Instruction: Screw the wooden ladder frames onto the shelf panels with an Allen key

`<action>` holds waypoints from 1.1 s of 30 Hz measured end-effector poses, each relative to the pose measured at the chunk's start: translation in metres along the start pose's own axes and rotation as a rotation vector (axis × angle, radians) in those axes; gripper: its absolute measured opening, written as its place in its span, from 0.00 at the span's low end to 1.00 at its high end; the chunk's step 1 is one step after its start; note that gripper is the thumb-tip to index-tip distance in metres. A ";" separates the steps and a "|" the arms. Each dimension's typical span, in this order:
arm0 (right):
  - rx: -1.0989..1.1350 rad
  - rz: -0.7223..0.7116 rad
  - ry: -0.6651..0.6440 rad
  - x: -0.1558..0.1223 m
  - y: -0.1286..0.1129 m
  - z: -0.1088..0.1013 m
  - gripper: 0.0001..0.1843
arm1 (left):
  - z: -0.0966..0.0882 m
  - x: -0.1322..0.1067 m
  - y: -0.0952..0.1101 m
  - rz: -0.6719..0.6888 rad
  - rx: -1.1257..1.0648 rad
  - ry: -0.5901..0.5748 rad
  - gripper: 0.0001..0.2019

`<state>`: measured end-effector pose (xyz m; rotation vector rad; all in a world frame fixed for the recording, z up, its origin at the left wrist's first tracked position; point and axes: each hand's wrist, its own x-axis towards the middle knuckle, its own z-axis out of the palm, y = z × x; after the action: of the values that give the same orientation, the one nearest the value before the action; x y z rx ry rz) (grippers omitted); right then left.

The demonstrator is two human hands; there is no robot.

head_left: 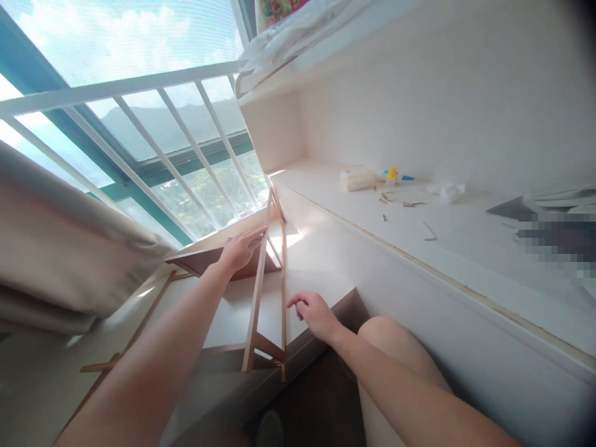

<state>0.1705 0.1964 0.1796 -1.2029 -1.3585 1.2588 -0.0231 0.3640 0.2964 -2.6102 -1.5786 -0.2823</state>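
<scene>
A narrow wooden frame [259, 279] with slim rails and short crosspieces stands tilted on the white ledge in front of me. My left hand [243, 249] reaches to its upper left rail, fingers stretched out and tips against the wood. Beneath that hand leans a brown panel [205, 262], partly covered by it. My right hand [316, 313] hovers just right of the frame's right rail [284, 298], apart from it. Its index finger points at the rail and the other fingers curl loosely. I see nothing in it.
On the white shelf [335, 205] at right lie several small screws or dowels [384, 198], a yellow-capped glue bottle [391, 177], a hex key [430, 232] and crumpled plastic [446, 191]. Wooden strips [144, 316] lie left. A white railing [139, 84] and curtain [69, 242] border the window.
</scene>
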 end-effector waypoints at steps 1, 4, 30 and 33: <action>0.052 -0.026 -0.028 0.000 0.002 0.008 0.17 | -0.001 -0.003 0.002 0.006 0.003 -0.004 0.23; 0.166 -0.068 -0.150 -0.003 0.004 0.034 0.16 | -0.004 -0.011 0.006 0.026 0.004 -0.012 0.23; 0.270 -0.038 -0.454 -0.039 0.006 0.084 0.20 | -0.097 -0.039 -0.034 -0.037 -0.032 0.377 0.21; 0.260 -0.006 -0.391 -0.035 0.004 0.082 0.18 | -0.145 -0.064 -0.045 -0.116 0.053 0.470 0.20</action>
<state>0.0943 0.1516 0.1690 -0.7987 -1.4131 1.6708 -0.1090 0.3058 0.4243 -2.1942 -1.5354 -0.7829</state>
